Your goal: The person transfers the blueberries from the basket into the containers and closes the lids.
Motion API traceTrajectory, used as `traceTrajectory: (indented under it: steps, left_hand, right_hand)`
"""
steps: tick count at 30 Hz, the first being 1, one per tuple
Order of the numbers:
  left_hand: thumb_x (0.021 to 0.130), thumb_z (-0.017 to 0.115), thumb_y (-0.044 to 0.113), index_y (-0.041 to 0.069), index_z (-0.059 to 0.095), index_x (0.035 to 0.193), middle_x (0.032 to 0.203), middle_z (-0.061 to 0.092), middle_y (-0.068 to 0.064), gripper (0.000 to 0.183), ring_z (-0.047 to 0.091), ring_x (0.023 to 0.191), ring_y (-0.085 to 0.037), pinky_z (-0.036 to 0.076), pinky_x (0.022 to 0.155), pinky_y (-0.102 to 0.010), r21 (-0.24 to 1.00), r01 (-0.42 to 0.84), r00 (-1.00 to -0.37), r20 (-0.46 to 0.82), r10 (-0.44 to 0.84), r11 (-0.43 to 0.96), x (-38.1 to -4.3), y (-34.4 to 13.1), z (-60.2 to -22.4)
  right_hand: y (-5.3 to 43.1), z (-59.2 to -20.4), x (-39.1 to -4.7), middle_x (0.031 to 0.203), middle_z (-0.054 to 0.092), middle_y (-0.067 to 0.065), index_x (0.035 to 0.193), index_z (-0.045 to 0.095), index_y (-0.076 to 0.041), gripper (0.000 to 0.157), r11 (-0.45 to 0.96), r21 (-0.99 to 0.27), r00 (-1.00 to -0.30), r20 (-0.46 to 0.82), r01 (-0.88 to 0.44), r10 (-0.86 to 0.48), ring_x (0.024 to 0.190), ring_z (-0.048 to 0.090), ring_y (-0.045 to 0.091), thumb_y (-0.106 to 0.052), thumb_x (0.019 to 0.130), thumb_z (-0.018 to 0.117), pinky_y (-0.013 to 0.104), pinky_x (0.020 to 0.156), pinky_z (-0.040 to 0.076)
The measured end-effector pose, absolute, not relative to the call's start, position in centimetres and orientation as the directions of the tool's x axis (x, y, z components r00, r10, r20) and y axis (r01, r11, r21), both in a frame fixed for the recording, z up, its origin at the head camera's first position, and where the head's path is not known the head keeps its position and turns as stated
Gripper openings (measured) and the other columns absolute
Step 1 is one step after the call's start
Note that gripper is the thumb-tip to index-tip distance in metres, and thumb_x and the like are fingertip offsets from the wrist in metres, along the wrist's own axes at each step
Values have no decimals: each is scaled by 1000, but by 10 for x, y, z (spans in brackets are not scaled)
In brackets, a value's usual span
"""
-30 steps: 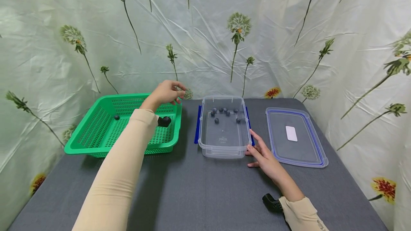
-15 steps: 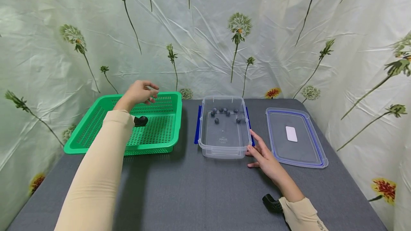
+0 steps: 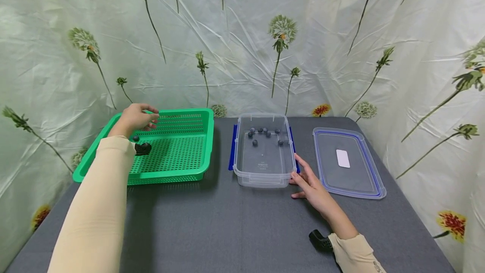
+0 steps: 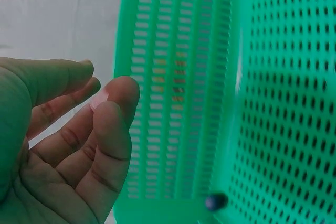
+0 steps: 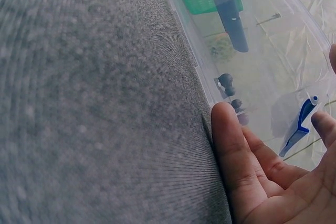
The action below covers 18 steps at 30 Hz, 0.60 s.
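Observation:
My left hand (image 3: 137,117) is over the far left part of the green plastic basket (image 3: 210,138), fingers loosely bent and holding nothing. Just below it, one blueberry (image 3: 136,138) lies in the basket; the left wrist view also shows this blueberry (image 4: 216,201), near the basket's inner corner. My right hand (image 3: 316,188) rests against the near right corner of a clear plastic container (image 3: 261,178), its fingers fairly straight along the side. Inside this container several blueberries (image 3: 255,143) are scattered, mostly toward the far end. In the right wrist view, the fingers (image 5: 233,156) are beside the clear wall.
A clear lid (image 3: 347,180) with a blue seal and a white label lies on the grey tablecloth (image 3: 216,231) to the right. Blue side clips (image 3: 233,148) hang at the container's sides. Behind everything hangs a flower-patterned curtain (image 3: 242,54).
My left hand has moved left from the basket's far right corner to above its far left part, near the lone blueberry. My right hand and the container stay in place.

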<state>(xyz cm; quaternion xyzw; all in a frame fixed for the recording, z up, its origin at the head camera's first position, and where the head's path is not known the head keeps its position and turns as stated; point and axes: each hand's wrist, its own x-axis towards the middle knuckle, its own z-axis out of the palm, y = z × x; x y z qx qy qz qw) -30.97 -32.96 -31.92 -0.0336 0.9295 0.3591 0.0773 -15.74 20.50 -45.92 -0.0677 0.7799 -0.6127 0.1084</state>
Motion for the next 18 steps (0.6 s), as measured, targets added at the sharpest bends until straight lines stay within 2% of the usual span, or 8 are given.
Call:
traceTrajectory:
  steps: [6, 12, 18]
  left_hand:
    - [112, 56, 18, -12, 53, 142, 96, 77, -13, 43, 70, 68, -7, 62, 66, -29, 658, -156, -983, -179, -49, 737, -302, -350, -327]
    - [111, 55, 14, -19, 46, 147, 86, 71, -4, 49, 70, 67, -6, 64, 68, -27, 668, -216, -971, -221, -87, 712, -298, -367, -336]
    - [109, 51, 8, -21, 40, 151, 91, 70, -12, 52, 71, 66, -9, 67, 72, -34, 630, -271, -958, -247, -144, 727, -297, -376, -342]
  right_hand:
    - [203, -460, -158, 140, 51, 33, 174, 12, -30, 66, 243, -970, -968, -84, 25, -235, 132, 60, 43, -29, 118, 46, 40, 84, 68]
    - [201, -460, -158, 136, 52, 33, 174, 13, -28, 66, 239, -971, -968, -71, 12, -239, 130, 60, 43, -27, 117, 47, 39, 83, 68]
    - [200, -460, -158, 136, 53, 32, 174, 13, -29, 67, 237, -971, -969, -62, 4, -240, 128, 62, 40, -27, 117, 48, 38, 82, 68]
